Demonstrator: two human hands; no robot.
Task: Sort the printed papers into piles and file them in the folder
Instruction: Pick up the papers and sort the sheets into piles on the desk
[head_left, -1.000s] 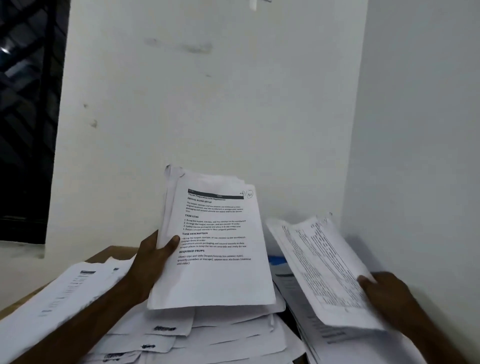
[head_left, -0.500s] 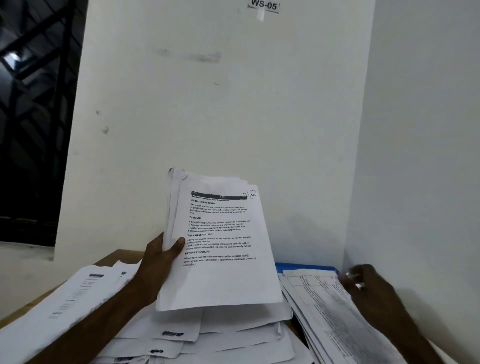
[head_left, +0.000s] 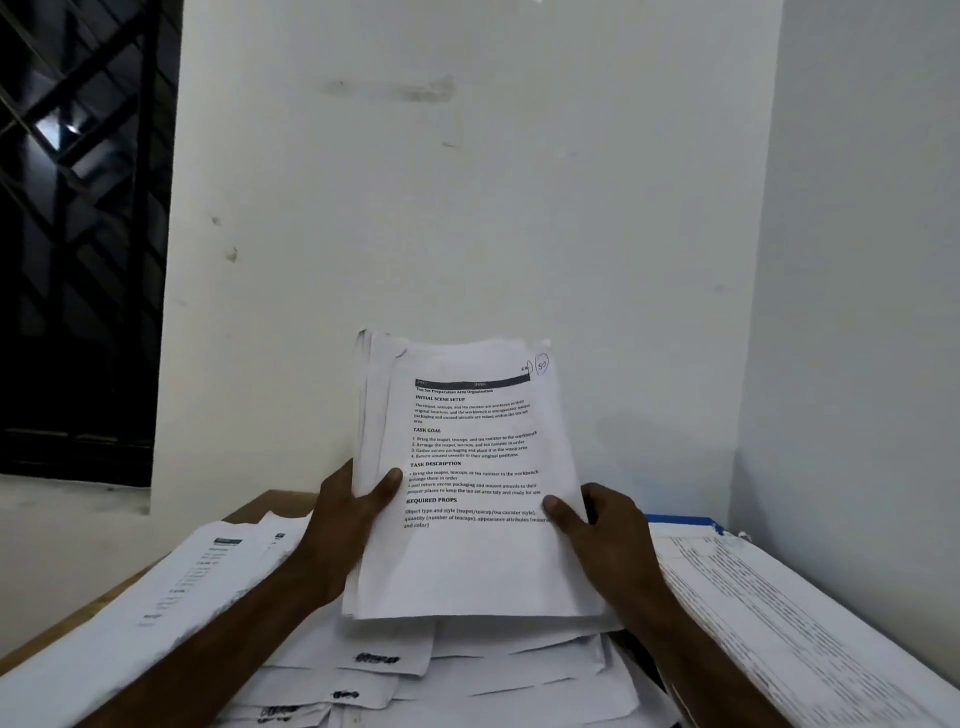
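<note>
Hands are holding one stack of printed papers (head_left: 467, 571) upright at centre frame. The left hand (head_left: 348, 519) is gripping its left edge with the thumb across the front page, and the right hand (head_left: 608, 535) is gripping the right edge the same way. Loose sheets (head_left: 467, 670) are lying fanned on the surface (head_left: 260, 506) under the stack. One pile (head_left: 171, 587) is lying at lower left and another (head_left: 779, 597) at lower right, with a blue folder (head_left: 680, 521) edge showing at its far end.

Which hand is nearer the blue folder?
Right. The right hand grips the paper stack beside the blue folder; the left hand grips the stack's opposite edge, farther away.
</note>
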